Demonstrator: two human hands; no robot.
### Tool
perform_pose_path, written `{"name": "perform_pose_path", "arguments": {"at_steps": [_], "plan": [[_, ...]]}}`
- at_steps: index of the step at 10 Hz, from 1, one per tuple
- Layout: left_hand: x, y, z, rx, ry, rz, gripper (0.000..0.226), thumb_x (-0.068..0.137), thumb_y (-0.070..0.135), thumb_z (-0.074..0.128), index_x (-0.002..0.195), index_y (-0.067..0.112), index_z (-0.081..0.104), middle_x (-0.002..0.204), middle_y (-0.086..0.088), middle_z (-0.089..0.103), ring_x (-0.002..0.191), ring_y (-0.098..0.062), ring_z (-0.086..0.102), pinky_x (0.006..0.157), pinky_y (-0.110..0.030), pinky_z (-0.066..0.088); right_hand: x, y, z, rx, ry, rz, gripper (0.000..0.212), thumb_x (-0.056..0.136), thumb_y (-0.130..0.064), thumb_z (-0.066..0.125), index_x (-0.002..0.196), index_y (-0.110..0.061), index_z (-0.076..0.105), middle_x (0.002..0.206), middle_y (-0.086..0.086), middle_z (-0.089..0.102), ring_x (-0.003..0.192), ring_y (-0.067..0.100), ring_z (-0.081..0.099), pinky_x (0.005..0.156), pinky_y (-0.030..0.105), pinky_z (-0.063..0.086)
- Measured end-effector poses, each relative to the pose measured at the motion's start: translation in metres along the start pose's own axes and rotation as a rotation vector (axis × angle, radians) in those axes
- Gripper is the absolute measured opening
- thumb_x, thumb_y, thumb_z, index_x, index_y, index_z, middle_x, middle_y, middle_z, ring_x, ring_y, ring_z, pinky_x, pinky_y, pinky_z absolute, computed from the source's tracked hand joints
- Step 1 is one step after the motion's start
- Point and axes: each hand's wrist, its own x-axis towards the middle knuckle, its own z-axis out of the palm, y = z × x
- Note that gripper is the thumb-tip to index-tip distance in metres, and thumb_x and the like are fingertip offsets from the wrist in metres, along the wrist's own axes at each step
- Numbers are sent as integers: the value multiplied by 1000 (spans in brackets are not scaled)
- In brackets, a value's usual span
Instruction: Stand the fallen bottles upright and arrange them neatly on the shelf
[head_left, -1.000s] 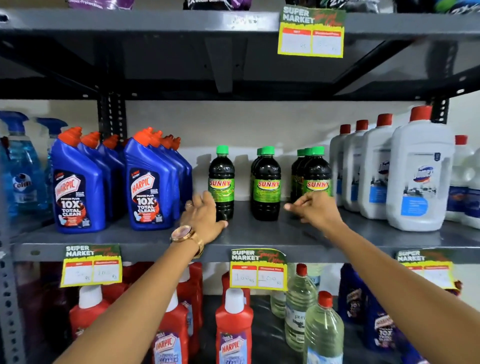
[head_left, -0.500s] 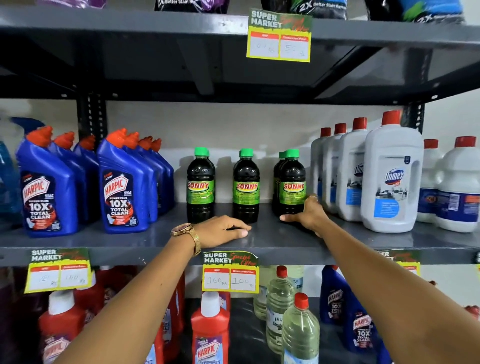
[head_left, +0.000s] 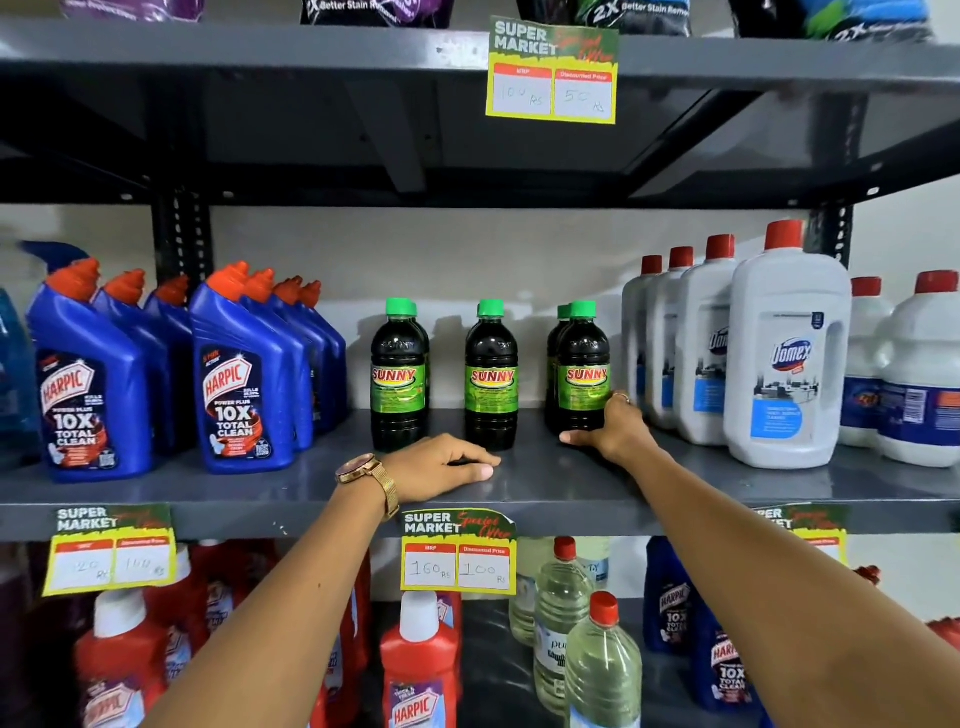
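While every Sunny bottle stands upright, the right hand (head_left: 613, 434) cups the base of the right-most Sunny bottle (head_left: 583, 374) just left of its fingers, and the left hand (head_left: 441, 467) rests flat, loosely curled and empty, on the shelf (head_left: 675, 493).

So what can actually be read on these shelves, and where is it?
"SUNNY": dark bottles
"HARPIC", "10X TOTAL CLEAN": blue bottles
"Domex": white bottles
"HARPIC": red bottles
"SUPER MARKET", "160 Rs", "100 Rs": middle price tag
"100 Rs", "50 Rs": top price tag
Left price tag numbers, small print: too blurred.
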Motion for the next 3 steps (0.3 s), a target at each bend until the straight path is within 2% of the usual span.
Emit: {"name": "perform_pose_path", "arguments": {"at_steps": [2,3], "plan": [[-2,1,-1,3,-19,-11,40,97,38,46,135,25,52,142,6,49,133,-10,40,112,-34,30,-5,-1,0,15,-11,23,93,65,-34,87,135,0,36,134,20,53,125,36,52,106,42,43],[-7,6,-5,-45,-25,-11,42,96,40,48,134,24,53,141,8,50,130,-7,43,109,-29,33,-16,-12,-4,61,97,-50,95,64,-37,87,136,1,37,136,21,50,130,36,47,107,41,40]]}}
